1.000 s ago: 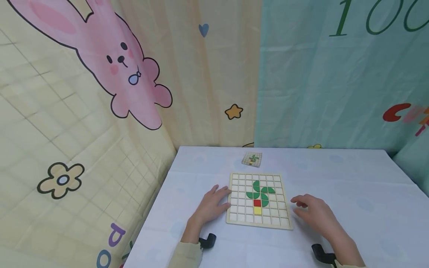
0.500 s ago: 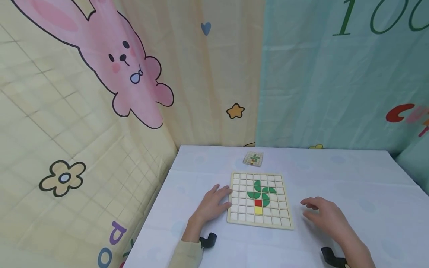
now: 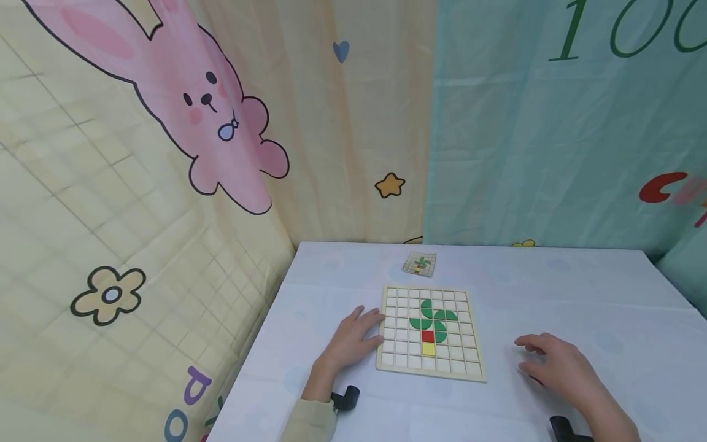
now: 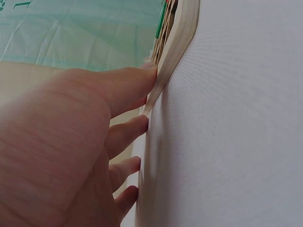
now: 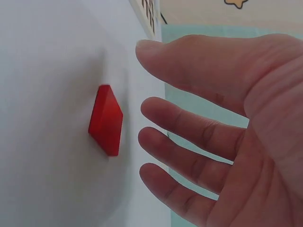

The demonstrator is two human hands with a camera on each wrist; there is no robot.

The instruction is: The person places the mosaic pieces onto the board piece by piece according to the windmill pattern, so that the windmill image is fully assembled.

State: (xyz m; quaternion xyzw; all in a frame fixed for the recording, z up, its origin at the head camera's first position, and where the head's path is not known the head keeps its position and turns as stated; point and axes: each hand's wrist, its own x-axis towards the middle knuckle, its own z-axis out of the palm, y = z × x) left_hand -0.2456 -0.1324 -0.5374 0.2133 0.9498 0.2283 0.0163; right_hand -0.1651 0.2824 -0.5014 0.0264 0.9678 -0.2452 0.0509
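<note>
A wooden grid board (image 3: 400,363) lies on the table, bearing a pinwheel of green quarter-round tiles (image 3: 439,331). Below them sit a red square tile (image 3: 428,336) and a yellow square tile (image 3: 428,349). My left hand (image 3: 351,336) touches the board's left edge with thumb and fingertips; the left wrist view shows the thumb (image 4: 137,78) against the rim. Right of the board, my right hand (image 3: 560,365) hovers with loosely bent fingers and holds nothing. A loose red tile (image 5: 108,123) lies on the table beneath it, apart from the fingertips, mostly hidden in the head view.
Behind the board lies a small card (image 3: 420,264) printed with a similar grid and pinwheel. The table (image 3: 552,282) has a white cloth. Printed curtains (image 3: 525,135) hang behind and to the left. Black camera mounts (image 3: 346,399) sit at both wrists.
My right hand has moved rightward and slightly nearer, away from the board's right edge, and a sliver of red now shows beneath it. The left hand stays at the board's left edge.
</note>
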